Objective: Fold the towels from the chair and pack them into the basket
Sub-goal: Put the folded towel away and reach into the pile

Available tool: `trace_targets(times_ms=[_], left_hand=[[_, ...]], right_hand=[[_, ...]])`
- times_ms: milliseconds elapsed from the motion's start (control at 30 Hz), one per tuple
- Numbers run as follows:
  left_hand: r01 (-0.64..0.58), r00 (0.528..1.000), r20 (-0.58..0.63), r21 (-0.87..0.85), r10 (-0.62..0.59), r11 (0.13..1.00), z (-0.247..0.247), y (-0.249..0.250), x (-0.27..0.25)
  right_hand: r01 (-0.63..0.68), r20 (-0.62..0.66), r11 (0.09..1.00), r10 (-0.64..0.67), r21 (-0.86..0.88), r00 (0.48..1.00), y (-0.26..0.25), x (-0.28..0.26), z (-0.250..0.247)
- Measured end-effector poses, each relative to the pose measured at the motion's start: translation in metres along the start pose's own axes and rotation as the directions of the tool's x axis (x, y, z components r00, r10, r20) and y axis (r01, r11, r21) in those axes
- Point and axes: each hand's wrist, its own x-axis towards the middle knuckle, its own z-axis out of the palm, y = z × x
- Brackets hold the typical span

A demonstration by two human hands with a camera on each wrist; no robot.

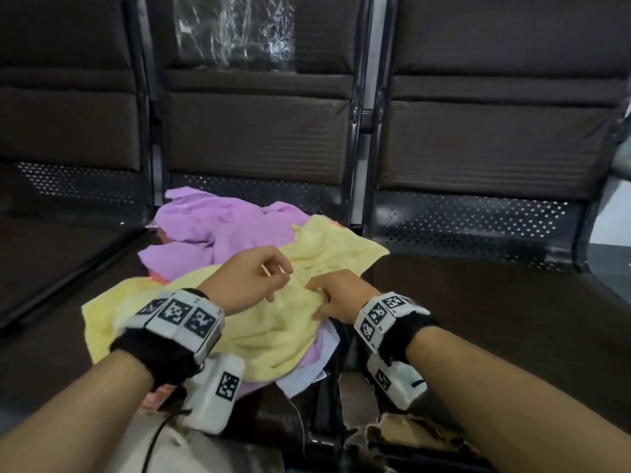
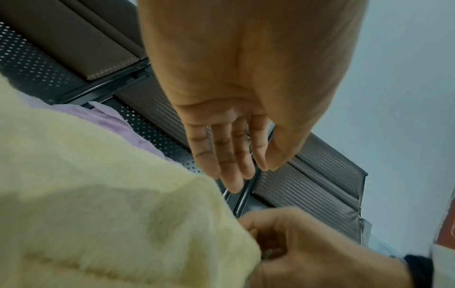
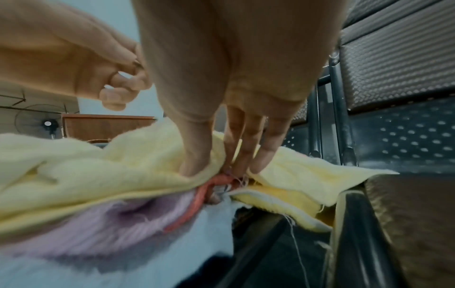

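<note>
A heap of towels lies on the middle chair seat [image 1: 273, 418]. A yellow towel [image 1: 273, 336] [image 2: 98, 194] [image 3: 86, 175] is spread crumpled on top, with a purple towel [image 1: 222, 227] [image 3: 110, 230] behind and under it. A white towel [image 1: 307, 377] and an orange one [image 3: 204, 193] show beneath. My right hand [image 1: 321, 298] [image 3: 221, 169] pinches a fold of the yellow towel between thumb and fingers near its right front edge. My left hand [image 1: 273, 278] [image 2: 246, 171] hovers just above the yellow towel, fingers relaxed, holding nothing.
Dark padded seats [image 1: 478, 319] of the same row stand to the right and left [image 1: 51, 268], with perforated metal backs. Crinkled plastic film [image 1: 235, 32] covers the middle backrest. A brownish woven thing [image 1: 416, 435] shows under my right forearm, mostly hidden. A fan [image 3: 49, 124] and wooden cabinet [image 3: 105, 126] stand far off.
</note>
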Motion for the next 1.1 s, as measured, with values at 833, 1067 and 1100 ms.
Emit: trace_targets(times_ms=[833,1067,1100], left_hand=[[-0.156,0.961,-0.205,0.155,0.186,0.975,0.053,0.077,-0.002],[-0.14,0.982,-0.121,0.057,0.146,0.989,0.055,0.082,0.007],[-0.168,0.984,-0.05,0.093,0.173,0.981,0.058,0.083,0.009]], right_hand=[[0.111,-0.402,0.853,0.122,0.51,0.907,0.042,-0.124,-0.057],[0.242,-0.539,0.706,0.231,0.666,0.81,0.063,-0.123,-0.085],[0.265,-0.516,0.586,0.313,0.766,0.797,0.068,-0.125,-0.092]])
